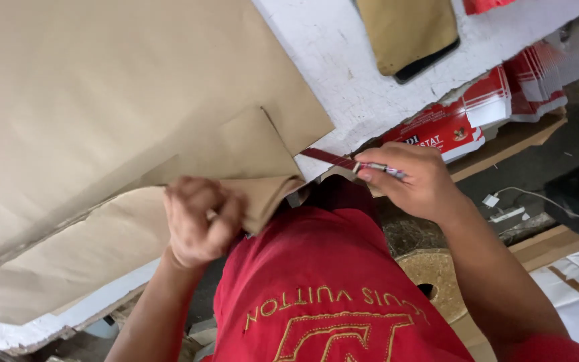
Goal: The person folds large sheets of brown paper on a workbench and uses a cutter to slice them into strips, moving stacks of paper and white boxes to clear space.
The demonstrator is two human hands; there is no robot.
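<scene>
A big sheet of brown kraft paper (pixel 102 100) lies over a white worktable (pixel 350 74), its near edge folded over. My left hand (pixel 199 221) is closed on the folded paper edge (pixel 266 198) at the table's front. My right hand (pixel 413 181) grips a slim knife with a red blade (pixel 333 159); the blade points left and its tip meets the paper's corner. My red shirt fills the lower middle.
A folded brown paper piece over a dark flat object (pixel 410 33) lies at the table's far side. Stacks of red-and-white flat cartons (pixel 484 114) sit right of the table on cardboard. A white charger and cable (pixel 504 204) and a round gold disc (pixel 433 271) lie below.
</scene>
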